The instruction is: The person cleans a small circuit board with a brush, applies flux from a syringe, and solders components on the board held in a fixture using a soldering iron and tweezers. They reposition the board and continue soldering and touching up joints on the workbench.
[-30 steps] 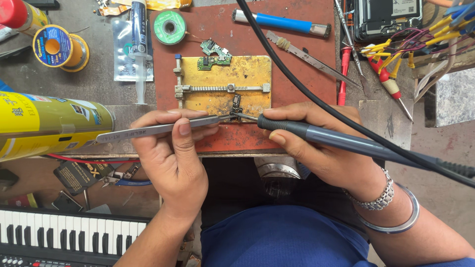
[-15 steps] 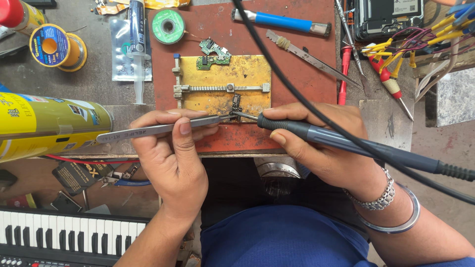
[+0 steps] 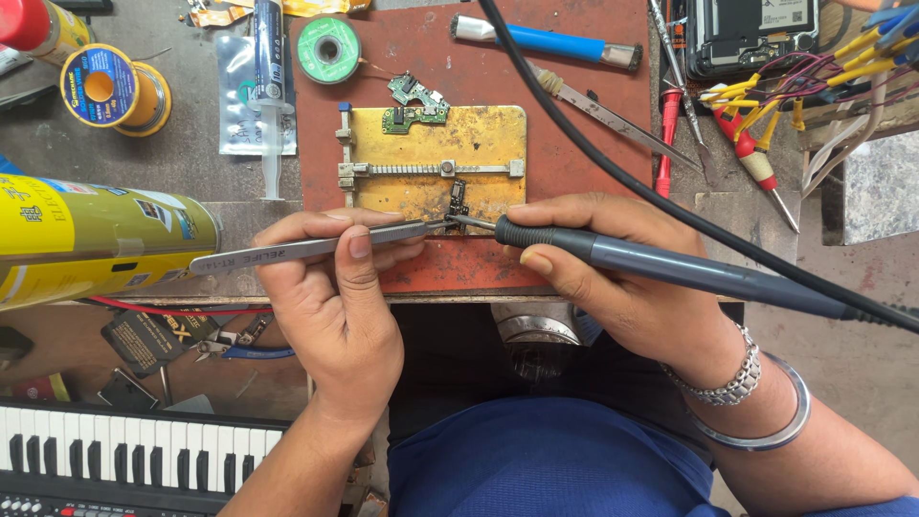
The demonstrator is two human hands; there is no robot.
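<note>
Spray can (image 3: 96, 239) lies left of clamp plate (image 3: 436, 163); keyboard (image 3: 124, 460) nearer, below.

We count two hands here: left hand (image 3: 330, 287) and right hand (image 3: 622, 278). One pair of tweezers (image 3: 306, 249), one soldering iron (image 3: 670, 271), plus one more pair of tweezers (image 3: 613, 115) lying loose on the mat. One yellow board holder (image 3: 479, 144), two small green circuit boards (image 3: 414, 103). Two solder spools: one yellow (image 3: 110, 91), one green (image 3: 327, 50). One syringe (image 3: 270, 86), one yellow spray can (image 3: 96, 239), one keyboard (image 3: 115, 460). Two bracelets (image 3: 756, 402) too.
</note>
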